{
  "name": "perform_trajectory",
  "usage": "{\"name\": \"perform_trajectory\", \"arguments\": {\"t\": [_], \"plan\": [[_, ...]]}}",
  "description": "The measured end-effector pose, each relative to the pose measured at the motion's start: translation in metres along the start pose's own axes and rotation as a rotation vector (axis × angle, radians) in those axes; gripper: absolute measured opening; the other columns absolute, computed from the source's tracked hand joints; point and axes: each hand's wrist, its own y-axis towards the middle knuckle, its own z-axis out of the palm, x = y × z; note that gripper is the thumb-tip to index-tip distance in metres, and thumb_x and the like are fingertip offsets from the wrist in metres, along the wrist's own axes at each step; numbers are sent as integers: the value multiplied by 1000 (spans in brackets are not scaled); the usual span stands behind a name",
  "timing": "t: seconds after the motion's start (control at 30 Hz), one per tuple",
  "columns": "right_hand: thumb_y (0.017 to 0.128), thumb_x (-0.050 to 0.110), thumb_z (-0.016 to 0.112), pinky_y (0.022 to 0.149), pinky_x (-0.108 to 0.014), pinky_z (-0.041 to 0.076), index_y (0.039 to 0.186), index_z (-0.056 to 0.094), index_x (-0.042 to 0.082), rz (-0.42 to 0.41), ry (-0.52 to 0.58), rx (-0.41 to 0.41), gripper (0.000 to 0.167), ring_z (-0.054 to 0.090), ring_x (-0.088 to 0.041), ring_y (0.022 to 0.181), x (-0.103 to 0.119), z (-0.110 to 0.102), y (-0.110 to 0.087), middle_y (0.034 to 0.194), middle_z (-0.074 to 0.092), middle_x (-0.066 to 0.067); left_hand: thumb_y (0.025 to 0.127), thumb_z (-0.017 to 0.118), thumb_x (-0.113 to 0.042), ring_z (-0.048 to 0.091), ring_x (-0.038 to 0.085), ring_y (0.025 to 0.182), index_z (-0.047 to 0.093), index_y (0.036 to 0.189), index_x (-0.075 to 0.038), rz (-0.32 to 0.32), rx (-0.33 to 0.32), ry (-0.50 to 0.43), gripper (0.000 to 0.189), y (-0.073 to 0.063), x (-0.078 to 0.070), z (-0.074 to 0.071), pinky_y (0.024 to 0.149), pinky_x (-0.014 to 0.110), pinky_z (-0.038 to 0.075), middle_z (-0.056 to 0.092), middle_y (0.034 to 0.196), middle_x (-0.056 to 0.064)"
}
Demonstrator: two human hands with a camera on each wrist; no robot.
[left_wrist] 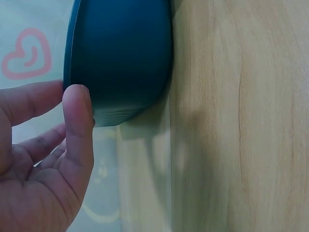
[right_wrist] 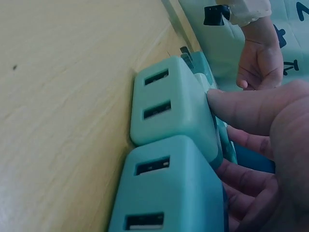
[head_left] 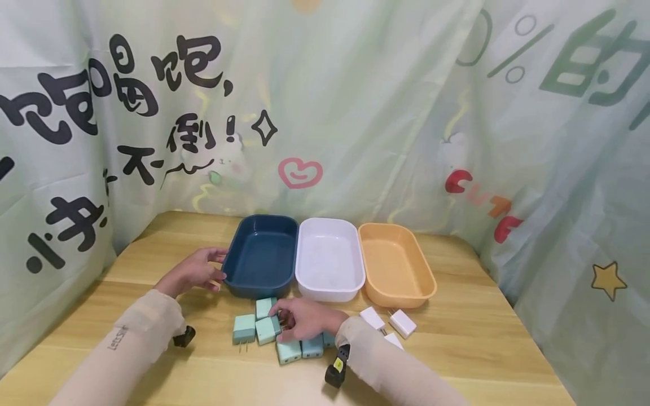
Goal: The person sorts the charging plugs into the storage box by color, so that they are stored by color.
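Note:
On the left, the left hand [head_left: 198, 270] touches the side of the dark blue tray [head_left: 261, 256]. In the left wrist view its thumb [left_wrist: 77, 121] lies over the rim near a corner, with the index finger beside it. The right hand [head_left: 307, 318] reaches down into a group of green USB chargers. Its thumb and curled fingers are at the prong end of a light green charger [head_left: 266, 331], one on either side. Close by sit another light green charger [head_left: 244, 329], a two-port charger [head_left: 289, 352] and a bluer two-port charger [head_left: 312, 347].
A white tray [head_left: 330, 259] and an orange tray [head_left: 398, 265] stand in a row with the blue one. Several white chargers [head_left: 403, 323] lie right of the right forearm. Printed curtains [head_left: 355, 113] hang behind the wooden table [head_left: 487, 338].

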Motion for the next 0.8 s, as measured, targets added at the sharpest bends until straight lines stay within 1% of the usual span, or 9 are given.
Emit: {"name": "perform_trajectory", "arguments": {"t": [0.27, 0.43, 0.57, 0.67, 0.8], "plan": [[84, 20, 76, 69, -16, 47, 126, 59, 16, -9, -31, 24, 45, 54, -1, 71, 2, 0, 2, 88, 57, 7, 86, 59, 13, 59, 32, 89, 25, 146, 7, -3, -7, 0, 69, 1, 1, 2, 68, 40, 58, 32, 140, 33], [85, 20, 73, 70, -16, 46, 128, 57, 17, 5, -56, 43, 46, 52, -1, 72, 4, 1, 3, 88, 55, 8, 86, 58, 13, 59, 32, 89, 26, 146, 8, 2, -9, 9, 69, -1, 1, 3, 69, 40, 58, 31, 140, 34], [86, 18, 70, 69, -17, 45, 125, 57, 19, 10, -68, 24, 41, 51, -1, 72, 5, 3, 4, 85, 55, 7, 85, 59, 12, 60, 31, 87, 26, 146, 8, 10, -6, 9, 69, -3, 1, 3, 69, 40, 58, 32, 140, 34], [86, 19, 69, 68, -17, 45, 123, 57, 20, 16, -64, 10, 39, 51, -2, 73, 6, 2, 6, 85, 55, 7, 85, 59, 12, 59, 31, 87, 27, 145, 8, 16, -12, 10, 69, -3, 1, 3, 68, 40, 58, 32, 141, 34], [87, 21, 70, 72, -19, 46, 123, 57, 22, 41, -39, 26, 39, 53, -3, 79, 6, 1, 9, 90, 55, 9, 84, 59, 13, 59, 30, 87, 27, 145, 10, 29, -12, 12, 69, -3, 2, 0, 67, 40, 58, 31, 140, 35]]}}
